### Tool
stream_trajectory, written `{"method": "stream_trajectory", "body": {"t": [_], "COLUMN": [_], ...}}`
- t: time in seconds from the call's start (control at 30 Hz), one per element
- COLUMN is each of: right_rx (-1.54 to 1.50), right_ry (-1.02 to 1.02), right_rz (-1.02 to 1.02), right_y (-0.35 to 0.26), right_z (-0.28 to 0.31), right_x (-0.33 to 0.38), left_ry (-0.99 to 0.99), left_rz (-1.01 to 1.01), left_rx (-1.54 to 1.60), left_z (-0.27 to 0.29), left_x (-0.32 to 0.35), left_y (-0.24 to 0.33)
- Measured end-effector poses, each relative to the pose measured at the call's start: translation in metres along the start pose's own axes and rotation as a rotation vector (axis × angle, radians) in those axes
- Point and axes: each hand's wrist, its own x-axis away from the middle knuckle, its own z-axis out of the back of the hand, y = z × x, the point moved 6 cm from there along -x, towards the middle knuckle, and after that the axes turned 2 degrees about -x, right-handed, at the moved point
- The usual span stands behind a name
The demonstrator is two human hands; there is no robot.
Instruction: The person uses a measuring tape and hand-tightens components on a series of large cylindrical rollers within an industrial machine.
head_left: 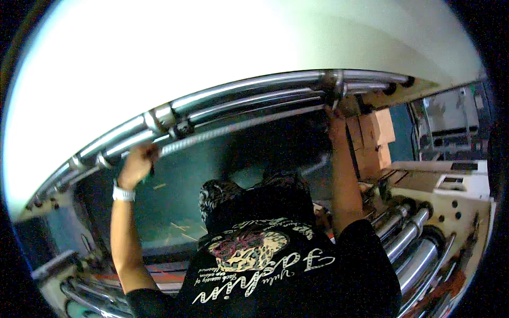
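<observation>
Under the machine's pale cover, shiny metal rollers [244, 87] run across in front of me, with collars [163, 114] on them. Just below them stretches a thin, pale, ribbed strip [222, 131]. At its left end is my left hand [139, 163], fingers curled closed; what they grip is hidden. A white band [123, 192] is around that wrist. My right hand [334, 121] reaches up to the strip's right end, beside a dark collar [333, 87] on the rollers. Shadow hides its fingers.
The white machine cover [159, 47] curves over the rollers. More metal rollers [421, 259] are at the lower right, with others [90, 302] at the lower left. Cardboard boxes [374, 138] stand beyond my right arm. Pale scraps [180, 228] lie on the green floor [175, 199].
</observation>
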Motion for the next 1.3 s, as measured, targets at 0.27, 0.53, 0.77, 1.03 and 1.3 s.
{"method": "stream_trajectory", "body": {"t": [0.27,0.53,0.77,1.03,1.3], "right_rx": [-0.606,-0.41,-1.218,-1.345,-1.399], "right_ry": [0.173,0.244,-0.06,0.113,0.005], "right_rz": [-0.214,0.147,-0.049,-0.412,-0.341], "right_y": [0.053,0.067,0.071,0.036,0.025], "right_z": [0.05,0.041,-0.014,-0.042,-0.042], "right_x": [-0.014,-0.106,-0.113,-0.096,-0.087], "left_ry": [-0.174,-0.192,-0.256,-0.178,-0.262], "left_rz": [0.015,0.214,0.259,0.257,0.317], "left_rx": [0.106,0.078,0.031,-0.021,-0.034], "left_z": [-0.032,-0.055,-0.05,-0.048,-0.057], "left_x": [0.048,0.055,0.049,0.054,0.064], "left_y": [0.051,0.065,0.104,0.108,0.087]}}
